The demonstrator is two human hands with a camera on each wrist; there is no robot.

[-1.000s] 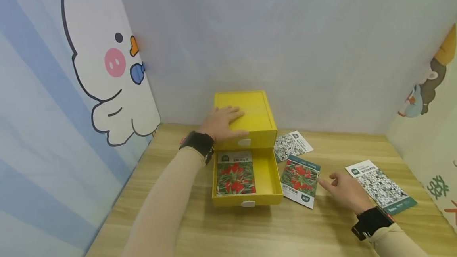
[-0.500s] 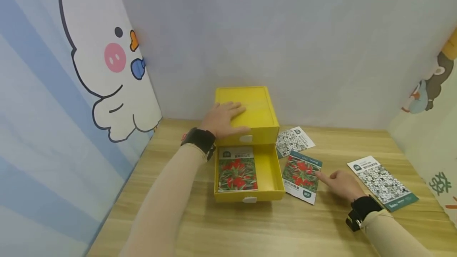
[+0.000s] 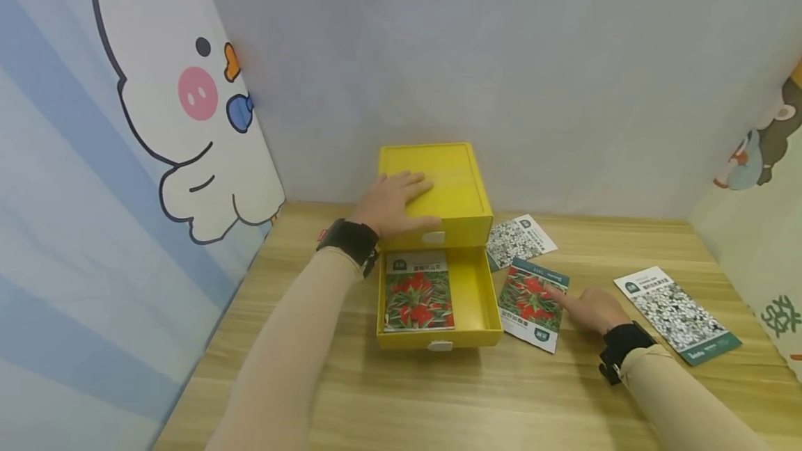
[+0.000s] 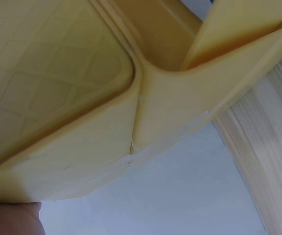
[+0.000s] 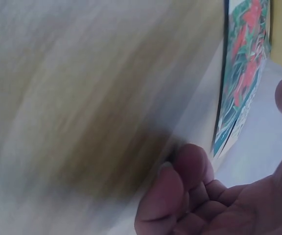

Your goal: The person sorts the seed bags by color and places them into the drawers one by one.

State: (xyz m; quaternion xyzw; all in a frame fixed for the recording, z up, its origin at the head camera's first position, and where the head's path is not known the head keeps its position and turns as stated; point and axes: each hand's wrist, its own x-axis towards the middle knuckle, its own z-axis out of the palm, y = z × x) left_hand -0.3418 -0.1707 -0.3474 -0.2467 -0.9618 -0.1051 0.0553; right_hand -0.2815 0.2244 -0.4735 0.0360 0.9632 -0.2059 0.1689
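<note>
My left hand [image 3: 395, 204] rests with spread fingers on top of a yellow drawer box [image 3: 460, 179]. The box's lower drawer [image 3: 474, 291] is pulled out, and a seed packet with red flowers [image 3: 418, 298] lies in its left side. Right of the drawer, another red-flower seed packet [image 3: 532, 301] lies on the table. My right hand [image 3: 595, 310] reaches over that packet's right edge with the index finger extended; whether it touches is unclear. In the right wrist view, other fingers [image 5: 163, 196] are bent and hold nothing. The yellow box [image 4: 87, 122] fills much of the left wrist view.
A white-flower seed packet [image 3: 677, 315] lies at the right of the wooden table [image 3: 438, 402]. Another white-flower packet [image 3: 520, 241] lies behind the red one, beside the box. Curtains with cartoon prints [image 3: 200, 96] stand along the left, back and right.
My right hand has moved left, from beside the loose red-flower packet to over its edge, with the index finger extending. My left hand has stayed on the box. The view has shifted slightly.
</note>
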